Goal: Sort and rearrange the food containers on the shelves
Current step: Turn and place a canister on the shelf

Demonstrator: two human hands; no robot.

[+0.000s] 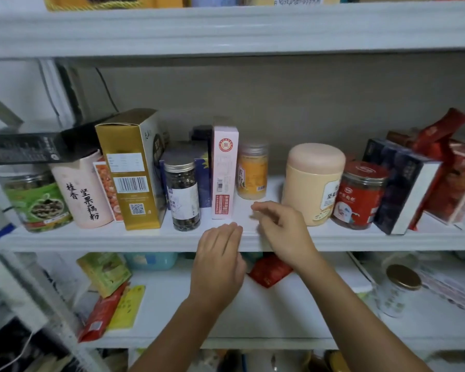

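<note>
Both my hands hover at the front edge of the middle shelf (360, 238), holding nothing. My left hand (219, 255) has straight fingers pointing up, just below a tall pink box (224, 171). My right hand (278, 225) reaches over the shelf with loose fingers, between the pink box and a cream canister with a pink lid (313, 183). Behind it stands a small orange jar (252, 170). Left of the pink box are a dark tea jar (184, 194) and a gold box (134, 167). A red jar (359, 194) stands right of the canister.
At the far left stand a green-label jar (36, 202) and a pink tube (82, 194), with a black box (24, 147) lying on top. Dark and red boxes (403, 186) lean at the right. The lower shelf holds packets (105, 272), a red pouch (270, 271) and a gold-lidded jar (397, 291).
</note>
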